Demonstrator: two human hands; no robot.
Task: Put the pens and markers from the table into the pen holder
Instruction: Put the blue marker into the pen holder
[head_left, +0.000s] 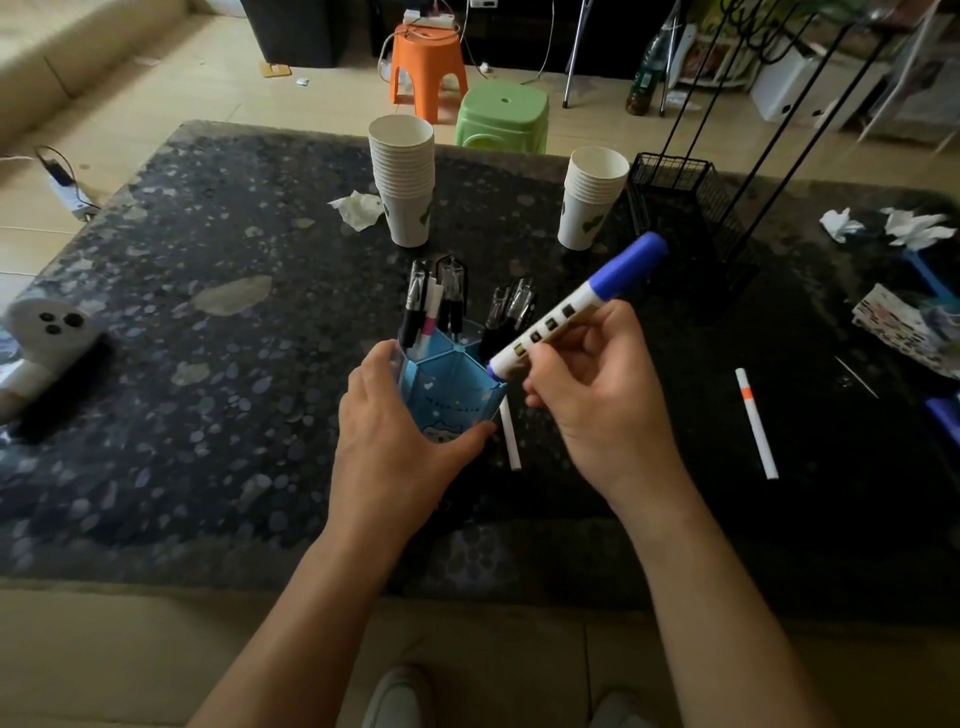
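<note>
A blue pen holder (453, 392) with several compartments stands mid-table, and several dark pens (441, 299) stick up from its far compartments. My left hand (395, 431) wraps around the holder's near left side. My right hand (597, 384) grips a thick white marker with a blue cap (582, 301), tilted, its lower end at the holder's right rim. A white pen (510, 436) lies on the table just right of the holder, partly behind it. Farther right lies a white pen with an orange band (756, 421).
Two stacks of paper cups (402, 182) (589, 197) stand behind the holder, with a black wire basket (685, 208) to their right. Crumpled tissues (358, 208) (883, 228) lie about. A white device (44, 332) rests at the left edge. Stools stand beyond the dark patterned table (208, 312).
</note>
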